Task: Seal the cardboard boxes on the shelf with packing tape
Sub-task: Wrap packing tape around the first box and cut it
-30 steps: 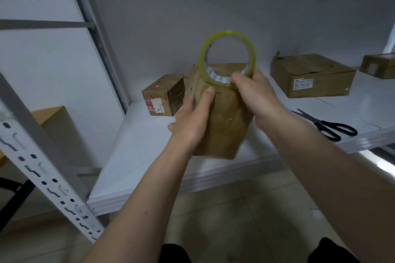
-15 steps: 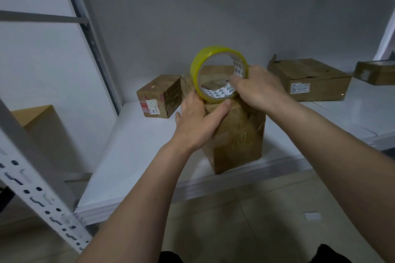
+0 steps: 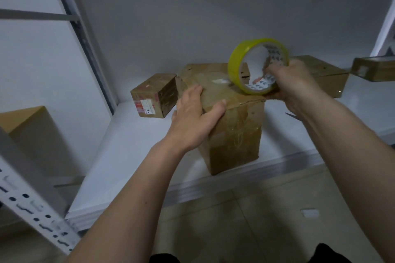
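Note:
A tall brown cardboard box (image 3: 235, 134) stands near the front edge of the white shelf (image 3: 132, 145). My left hand (image 3: 196, 117) presses on the box's top left corner, fingers straight on the top and thumb along the front edge. My right hand (image 3: 292, 83) grips a yellow roll of packing tape (image 3: 239, 66) over the box's top right side, fingers hooked through its core. A shiny strip of clear tape lies across the box top between my hands.
A small labelled box (image 3: 154, 96) sits behind at the left. A flat box (image 3: 329, 77) lies behind my right hand, and another box (image 3: 374, 68) at the far right. A grey perforated shelf upright (image 3: 32, 209) crosses the lower left. Tiled floor lies below.
The roll has moved rightward across the box top, away from my left hand. My left hand slid from the front face up onto the top corner. The camera moved closer.

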A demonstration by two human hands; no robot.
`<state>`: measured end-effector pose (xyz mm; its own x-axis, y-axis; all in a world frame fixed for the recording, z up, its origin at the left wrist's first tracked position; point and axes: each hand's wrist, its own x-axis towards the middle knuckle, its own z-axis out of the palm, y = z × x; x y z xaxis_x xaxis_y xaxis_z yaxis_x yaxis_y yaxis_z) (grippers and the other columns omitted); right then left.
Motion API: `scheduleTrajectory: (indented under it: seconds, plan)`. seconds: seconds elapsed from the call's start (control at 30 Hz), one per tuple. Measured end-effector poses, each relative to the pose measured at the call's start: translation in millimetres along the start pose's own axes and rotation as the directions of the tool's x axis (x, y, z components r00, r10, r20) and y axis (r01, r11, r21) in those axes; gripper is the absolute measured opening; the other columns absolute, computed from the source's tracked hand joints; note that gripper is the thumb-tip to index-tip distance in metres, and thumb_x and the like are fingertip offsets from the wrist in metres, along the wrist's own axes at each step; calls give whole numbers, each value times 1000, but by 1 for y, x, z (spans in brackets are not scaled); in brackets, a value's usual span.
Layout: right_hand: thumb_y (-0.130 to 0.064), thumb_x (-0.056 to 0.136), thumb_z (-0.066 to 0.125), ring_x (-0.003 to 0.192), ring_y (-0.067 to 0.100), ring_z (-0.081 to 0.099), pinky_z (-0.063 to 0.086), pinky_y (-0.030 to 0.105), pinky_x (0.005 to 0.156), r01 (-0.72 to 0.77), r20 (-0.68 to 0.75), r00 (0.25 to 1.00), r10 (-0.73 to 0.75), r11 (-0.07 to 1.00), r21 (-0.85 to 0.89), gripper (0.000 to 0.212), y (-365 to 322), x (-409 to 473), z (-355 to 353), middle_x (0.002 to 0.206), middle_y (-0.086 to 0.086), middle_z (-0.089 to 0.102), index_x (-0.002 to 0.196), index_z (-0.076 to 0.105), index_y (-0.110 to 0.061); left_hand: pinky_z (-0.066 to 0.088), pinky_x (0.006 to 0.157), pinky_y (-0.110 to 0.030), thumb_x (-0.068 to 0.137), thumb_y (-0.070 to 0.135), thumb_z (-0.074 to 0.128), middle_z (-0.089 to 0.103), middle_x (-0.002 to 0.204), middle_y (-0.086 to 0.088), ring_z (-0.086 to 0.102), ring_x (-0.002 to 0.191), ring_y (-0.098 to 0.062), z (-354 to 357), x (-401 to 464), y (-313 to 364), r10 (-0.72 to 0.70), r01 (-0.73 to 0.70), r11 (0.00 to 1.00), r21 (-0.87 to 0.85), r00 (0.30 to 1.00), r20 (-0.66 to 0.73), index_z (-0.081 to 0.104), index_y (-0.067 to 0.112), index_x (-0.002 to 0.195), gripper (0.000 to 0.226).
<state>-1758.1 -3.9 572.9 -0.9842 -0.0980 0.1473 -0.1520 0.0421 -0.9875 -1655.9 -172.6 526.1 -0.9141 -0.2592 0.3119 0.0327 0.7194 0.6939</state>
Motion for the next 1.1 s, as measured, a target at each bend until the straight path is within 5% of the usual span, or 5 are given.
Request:
scheduleTrajectory:
  seconds: [0.23, 0.57, 0.67, 0.87, 1.1]
  plan:
    - [-18, 95, 56, 67, 23, 67, 60, 40, 67, -55, 45, 998, 53, 998, 43, 15, 12, -8, 2, 81, 9, 68, 82, 59, -10, 21, 120, -45, 64, 81, 28, 17, 160, 9, 17, 145, -14, -3, 2, -4, 19, -20, 999, 49, 1000, 16, 20, 23, 155, 109]
    - [-25, 103, 41, 54, 18, 70, 55, 35, 42, -315, 196, 946, 257, 866, 388, 30, 24, 3, -28, 74, 11, 66, 79, 52, -9, 23, 120, -43, 66, 80, 30, 19, 159, 8, 21, 144, -15, 0, 4, -2, 37, -38, 999, 34, 999, 22, 21, 22, 155, 107]
    - [-22, 100, 48, 59, 19, 71, 58, 37, 49, -309, 217, 946, 239, 866, 393, 21, 27, 5, -24, 60, 6, 69, 86, 53, -8, 26, 118, -43, 74, 70, 35, 20, 158, 6, 24, 143, -18, -10, 6, 5, -23, 13, 993, 114, 996, 89, 21, 19, 155, 97]
    - [-13, 93, 58, 79, 25, 73, 61, 39, 61, -312, 266, 941, 209, 842, 440, 26, 35, 2, -16, 103, 16, 70, 118, 54, -6, 19, 120, -43, 75, 90, 32, 30, 157, -12, 23, 145, -30, -11, 18, 46, -104, -11, 809, 588, 981, 161, 31, 6, 151, 113]
    - [-3, 92, 53, 87, 25, 72, 60, 34, 65, -322, 299, 936, 187, 798, 510, 34, 44, -1, -8, 103, 16, 72, 126, 56, -2, 17, 122, -41, 68, 91, 43, 17, 163, -8, 15, 150, -28, 2, 33, 62, -85, -95, 798, 595, 960, 267, 13, 11, 157, 123]
